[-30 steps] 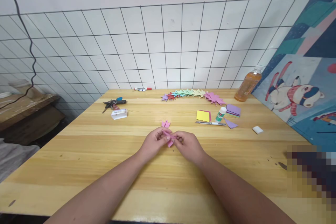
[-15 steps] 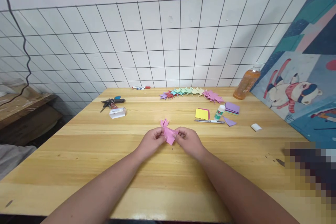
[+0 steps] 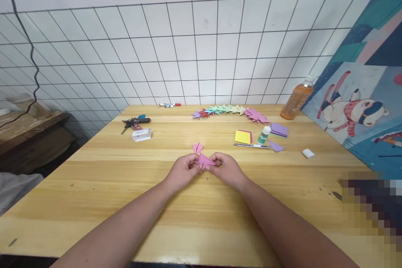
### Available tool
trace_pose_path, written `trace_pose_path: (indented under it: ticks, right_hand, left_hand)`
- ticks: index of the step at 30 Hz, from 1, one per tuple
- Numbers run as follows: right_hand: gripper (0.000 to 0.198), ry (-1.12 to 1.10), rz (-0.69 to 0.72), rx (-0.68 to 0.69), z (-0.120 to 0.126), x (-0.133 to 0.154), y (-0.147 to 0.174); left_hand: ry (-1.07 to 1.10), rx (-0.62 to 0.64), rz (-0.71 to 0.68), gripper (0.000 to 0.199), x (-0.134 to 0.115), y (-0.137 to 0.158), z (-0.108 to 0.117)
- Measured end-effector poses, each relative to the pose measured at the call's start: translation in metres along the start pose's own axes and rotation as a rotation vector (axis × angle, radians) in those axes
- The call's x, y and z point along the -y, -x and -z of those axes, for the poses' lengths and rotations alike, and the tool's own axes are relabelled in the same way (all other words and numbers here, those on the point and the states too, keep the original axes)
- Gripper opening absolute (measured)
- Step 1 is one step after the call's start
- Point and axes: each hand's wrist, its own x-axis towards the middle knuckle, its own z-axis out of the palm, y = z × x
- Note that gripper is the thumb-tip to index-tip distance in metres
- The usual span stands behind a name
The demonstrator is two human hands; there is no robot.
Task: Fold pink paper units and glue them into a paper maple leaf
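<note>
Between my two hands is a pink piece of folded paper (image 3: 205, 161), now roughly a triangle with its point upward. My left hand (image 3: 186, 171) pinches its left side, and my right hand (image 3: 225, 170) pinches the right corner, thumbs close together at the lower edge. Just beyond my left fingertips lies a smaller folded pink paper piece (image 3: 197, 147) with spread points. Farther back, a curved row of folded paper pieces (image 3: 222, 110) runs from purple through red, green and yellow to pink.
Right of my hands are yellow paper squares (image 3: 243, 137), a craft knife (image 3: 251, 146), a glue stick (image 3: 264, 135), purple paper (image 3: 279, 130), a purple triangle (image 3: 276, 146) and an eraser (image 3: 308, 153). A bottle (image 3: 297, 98) stands behind. Keys (image 3: 135, 123), a small white box (image 3: 141, 135) and a marker (image 3: 170, 104) lie left.
The pink paper in my hands has gone from a squarish shape hanging low to a triangle, its lower part folded up. My thumbs have come closer together.
</note>
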Motion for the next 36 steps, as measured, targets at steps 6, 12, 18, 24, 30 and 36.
trace_pose_path:
  ticks: [6,12,18,24,30,36]
  right_hand:
    - [0.014,-0.078,-0.049,-0.025,0.0,0.004,0.0]
    - [0.019,-0.193,-0.023,-0.012,0.001,0.011,0.002]
    - [0.026,-0.261,-0.159,0.023,0.007,0.013,0.002]
    - [0.02,-0.063,-0.075,-0.018,0.002,0.006,0.003]
    - [0.014,-0.016,-0.08,-0.046,0.002,0.005,0.001]
    - [0.019,-0.107,-0.022,-0.002,0.003,0.002,0.0]
  left_hand:
    - [-0.07,0.014,-0.048,0.025,0.0,0.001,0.0]
    - [-0.107,-0.075,-0.047,0.02,0.0,-0.001,0.002]
    - [-0.076,-0.104,-0.036,0.02,-0.005,-0.002,0.005]
    - [0.005,-0.126,-0.038,0.037,0.001,-0.002,0.001]
    - [-0.032,-0.097,-0.131,0.027,-0.004,0.002,0.003]
    - [0.119,-0.07,-0.065,0.036,-0.004,-0.001,0.002]
